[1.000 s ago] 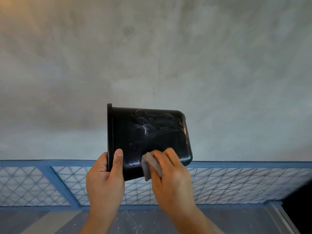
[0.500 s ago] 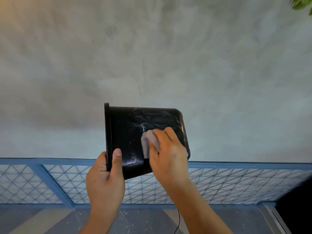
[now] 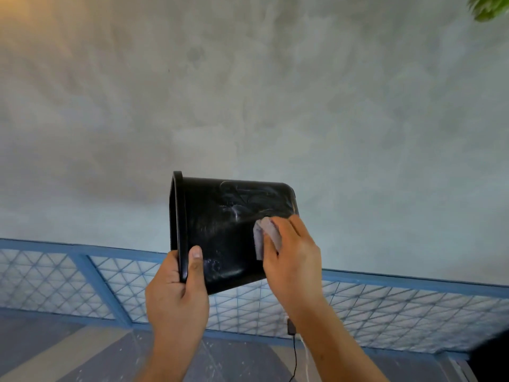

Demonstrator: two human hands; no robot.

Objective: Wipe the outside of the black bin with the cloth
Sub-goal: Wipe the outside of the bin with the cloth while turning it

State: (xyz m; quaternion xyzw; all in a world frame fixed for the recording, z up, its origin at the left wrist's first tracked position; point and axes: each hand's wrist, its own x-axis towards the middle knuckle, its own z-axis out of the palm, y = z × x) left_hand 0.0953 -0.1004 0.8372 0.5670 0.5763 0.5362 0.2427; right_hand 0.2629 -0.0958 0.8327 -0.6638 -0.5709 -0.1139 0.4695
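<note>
Across the lower left of the frame runs a blue-framed lattice fence (image 3: 104, 288), slanting towards the lower right, with a grey plastered wall (image 3: 248, 92) filling the space above it. Just left of centre, low in the frame, the left hand (image 3: 176, 293) grips the rim of the black bin (image 3: 220, 230). Its thumb lies flat on the outer wall and the other fingers are curled round the rim's far side, mostly hidden.

The bin is held up in the air at the centre of the frame, turned on its side, with the mouth to the left and the base to the right. Pale smears show on its glossy side.

Right of centre, a small folded greyish cloth (image 3: 265, 235) is pressed to the bin's side near the base. The right hand (image 3: 292, 260) holds it there, its fingers bent over the cloth and the thumb against the cloth's lower edge.

Below that wrist hangs a thin dark cable (image 3: 295, 354). Blurred green leaves (image 3: 490, 8) sit in the upper right corner.
</note>
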